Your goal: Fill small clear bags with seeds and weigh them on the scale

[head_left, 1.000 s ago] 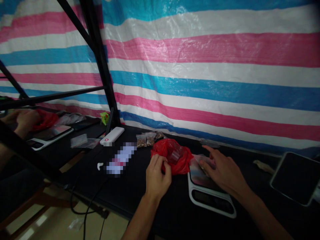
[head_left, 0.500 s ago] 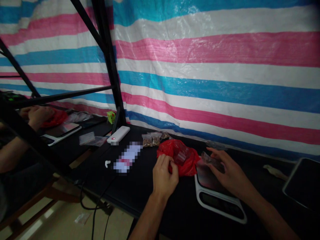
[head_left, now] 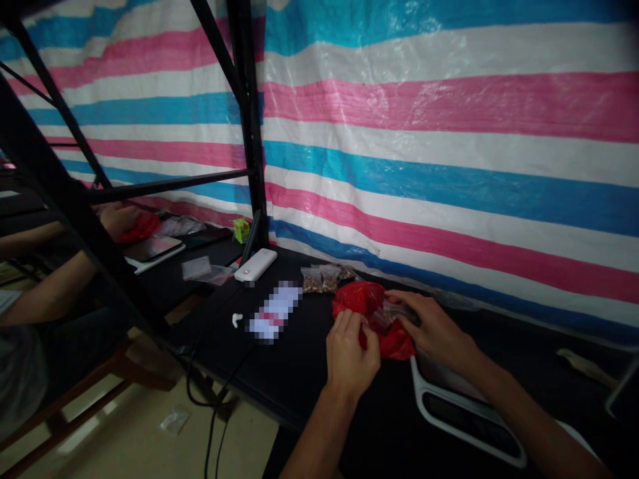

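Note:
A crumpled red plastic bag lies on the black table, its mouth open, with clear plastic showing inside. At its near left side, my left hand has its fingers closed on the bag's edge. My right hand is over the bag's right part, thumb and fingers pinching a small clear plastic bag; its contents are mostly hidden. Beneath my right hand and forearm is a white digital scale with a dark plate. Behind the red bag, several small clear bags of brown bits stand together.
Left of the red bag are a phone with a blurred screen, a white earbud and a white power bank. A black metal frame rises behind. At another table, a co-worker's hand touches a red bag.
My right hand has carried the small clear bag left, from above the scale to the red bag's opening. My left hand keeps its hold. The whole view has shifted somewhat.

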The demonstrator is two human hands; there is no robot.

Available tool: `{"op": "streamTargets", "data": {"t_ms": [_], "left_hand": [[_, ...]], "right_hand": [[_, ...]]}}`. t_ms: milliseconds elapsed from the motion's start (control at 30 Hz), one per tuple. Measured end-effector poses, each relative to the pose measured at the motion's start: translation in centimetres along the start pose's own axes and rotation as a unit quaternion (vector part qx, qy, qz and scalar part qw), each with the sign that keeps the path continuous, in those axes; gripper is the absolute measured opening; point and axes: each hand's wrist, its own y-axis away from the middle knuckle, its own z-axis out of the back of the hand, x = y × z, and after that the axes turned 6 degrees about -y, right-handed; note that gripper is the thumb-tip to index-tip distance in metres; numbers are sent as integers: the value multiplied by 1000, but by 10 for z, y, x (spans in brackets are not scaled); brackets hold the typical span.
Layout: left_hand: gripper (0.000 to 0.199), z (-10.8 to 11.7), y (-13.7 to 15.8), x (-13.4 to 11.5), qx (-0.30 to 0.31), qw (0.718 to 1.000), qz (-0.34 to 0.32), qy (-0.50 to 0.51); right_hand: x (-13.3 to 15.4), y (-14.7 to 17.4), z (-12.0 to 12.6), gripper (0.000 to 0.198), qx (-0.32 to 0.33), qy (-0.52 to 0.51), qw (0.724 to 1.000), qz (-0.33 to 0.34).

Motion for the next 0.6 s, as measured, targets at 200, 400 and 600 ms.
{"op": "streamTargets", "data": {"t_ms": [200, 400, 600], "left_hand": [[17, -1, 1, 0, -8, 1000, 4, -3], [16, -1, 1, -1, -9, 1000, 7, 5], [16, -2, 1, 1, -6, 1000, 3, 12]], "right_hand": [[-7, -2, -5, 42, 13, 8, 1000, 10], [-7, 25, 30, 40, -66, -1, 995, -71], [-39, 71, 59, 47, 38, 9, 993, -109]]}}
